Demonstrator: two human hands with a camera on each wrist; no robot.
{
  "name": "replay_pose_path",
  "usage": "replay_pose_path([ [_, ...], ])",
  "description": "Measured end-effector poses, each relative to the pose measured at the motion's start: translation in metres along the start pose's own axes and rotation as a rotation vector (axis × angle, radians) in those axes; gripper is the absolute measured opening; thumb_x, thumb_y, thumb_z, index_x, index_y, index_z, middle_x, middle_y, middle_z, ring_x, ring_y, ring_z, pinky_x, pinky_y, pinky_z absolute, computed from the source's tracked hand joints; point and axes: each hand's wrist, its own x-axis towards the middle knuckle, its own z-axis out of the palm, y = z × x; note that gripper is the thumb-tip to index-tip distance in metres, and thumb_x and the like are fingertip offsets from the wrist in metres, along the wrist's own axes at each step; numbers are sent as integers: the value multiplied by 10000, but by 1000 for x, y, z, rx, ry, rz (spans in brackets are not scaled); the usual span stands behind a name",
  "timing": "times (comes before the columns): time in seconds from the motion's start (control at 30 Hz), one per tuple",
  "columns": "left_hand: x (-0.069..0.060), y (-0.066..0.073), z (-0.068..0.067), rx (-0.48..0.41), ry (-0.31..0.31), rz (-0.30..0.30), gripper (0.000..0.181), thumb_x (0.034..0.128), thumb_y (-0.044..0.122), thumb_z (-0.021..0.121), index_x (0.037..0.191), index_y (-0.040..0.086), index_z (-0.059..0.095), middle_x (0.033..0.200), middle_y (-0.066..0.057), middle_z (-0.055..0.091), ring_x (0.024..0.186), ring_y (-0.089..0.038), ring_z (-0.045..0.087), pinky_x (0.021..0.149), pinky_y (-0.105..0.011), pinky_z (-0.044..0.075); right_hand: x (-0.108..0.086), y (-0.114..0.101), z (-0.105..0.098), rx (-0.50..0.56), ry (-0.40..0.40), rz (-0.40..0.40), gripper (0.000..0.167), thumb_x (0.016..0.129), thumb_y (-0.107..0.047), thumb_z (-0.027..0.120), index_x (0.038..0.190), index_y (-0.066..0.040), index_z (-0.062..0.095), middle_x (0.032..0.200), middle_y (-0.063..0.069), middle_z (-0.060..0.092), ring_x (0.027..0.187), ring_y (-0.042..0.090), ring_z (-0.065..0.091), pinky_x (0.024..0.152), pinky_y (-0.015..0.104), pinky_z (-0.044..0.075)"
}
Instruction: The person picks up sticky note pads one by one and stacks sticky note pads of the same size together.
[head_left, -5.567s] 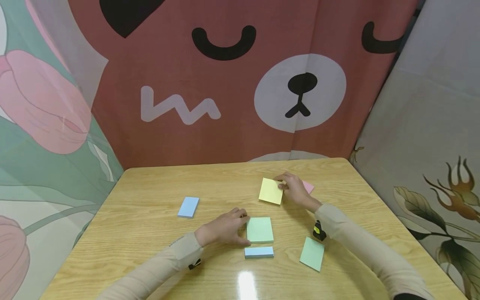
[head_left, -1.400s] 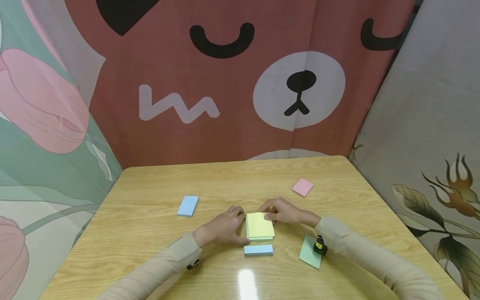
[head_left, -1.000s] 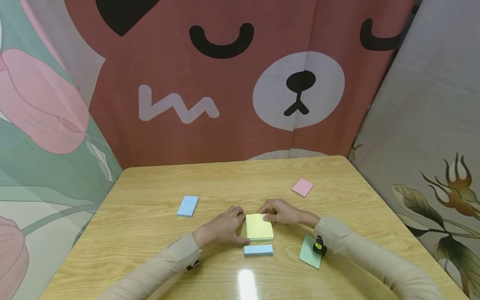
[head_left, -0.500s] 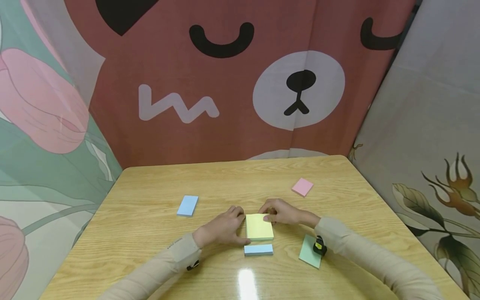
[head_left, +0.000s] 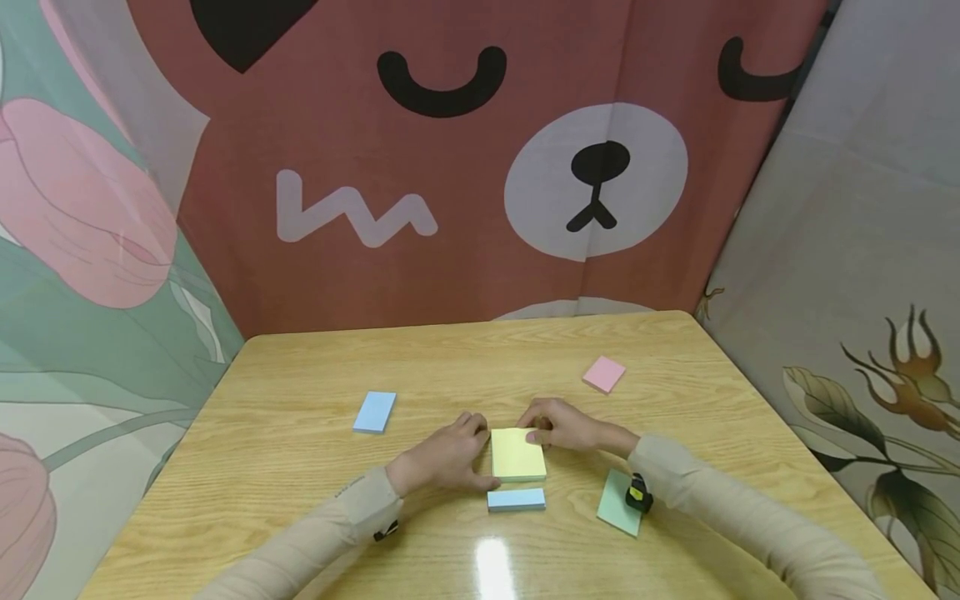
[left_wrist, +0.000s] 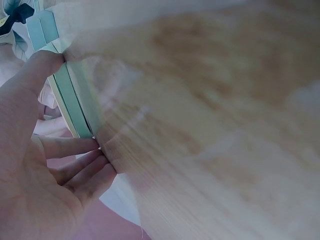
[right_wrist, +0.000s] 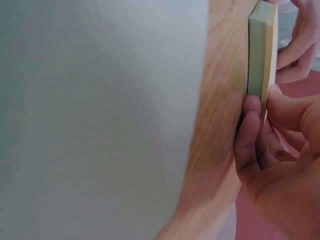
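The right hand [head_left: 572,425] pinched the square yellow paper pad [head_left: 517,455] atop the square green paper pad [right_wrist: 257,55]; the left hand [head_left: 442,457] apparently gripped the latter's left side. Squaring needed light, even pressure.

Hands [head_left: 445,454] close together, fingers [right_wrist: 247,147] bent, forearms [head_left: 738,504] converging

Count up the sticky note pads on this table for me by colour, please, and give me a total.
Blue: 2 (far-left blue pad, near blue pad)
Green: 2 (stacked green pad, right-hand green pad)
Yellow: 1 (yellow pad, on top of the stacked green one)
Pink: 1 (pink pad)
Total: 6
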Motion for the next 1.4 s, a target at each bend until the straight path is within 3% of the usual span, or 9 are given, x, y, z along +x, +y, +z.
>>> replay_pose_path([
  [0.47, -2, 2, 0, 63, 4, 24, 774, 912, 608, 584, 1298, -64, 590, 1257, -99, 493, 1100, -187, 465, 907, -275, 487, 0, -1, -1, -31, -19, 16, 200, 970, -53, 627, 1152, -41, 707, 1018, 51, 584, 672, 105, 583, 606, 243, 509],
  [0.77, -3, -4, 1, 26, -20, 47, 790, 928, 619, 553, 1329, -60, 564, 1302, -100, 469, 1157, -195, 451, 959, -277, 467, 0, -4, -2, -46, -22, -14, 202, 1005, -49, 566, 1150, -4, 698, 976, 58, 589, 664, 141, 590, 622, 248, 499],
  [1.07, -5, -7, -2, -47, -59, 47, 828, 922, 613, 573, 1400, -59, 498, 1380, -111, 435, 1235, -207, 428, 1014, -292, 437, 1, -7, 0, -220, 79, 3, 213, 1034, -127, 535, 1149, -39, 691, 1068, 29, 632, 862, 110, 541, 740, 283, 490],
  [1.4, -10, -9, -7, -107, -78, 47, 815, 942, 545, 600, 1454, -65, 422, 1457, -134, 391, 1327, -229, 376, 1090, -309, 363, 0, -10, -1, -276, 219, -16, 141, 1015, -161, 584, 1002, -72, 692, 905, -50, 609, 641, 40, 514, 580, 234, 478],
])
